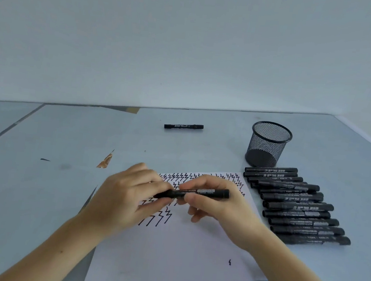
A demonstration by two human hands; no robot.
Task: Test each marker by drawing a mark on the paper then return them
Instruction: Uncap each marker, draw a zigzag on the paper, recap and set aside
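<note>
Slim black marker (pixel 197 193) pinched in left hand (pixel 127 194) and right hand (pixel 219 204) above zigzag-inked paper (pixel 178 255)

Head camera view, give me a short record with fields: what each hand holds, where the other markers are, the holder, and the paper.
left hand: left hand pinches the left end of the held marker
right hand: right hand grips the same marker's barrel
marker pile: row of markers lying on the table, right of the paper
lone marker: single marker lying farther back
holder: mesh pen holder upright, looks empty
paper: paper covered in zigzag marks near the top
</note>
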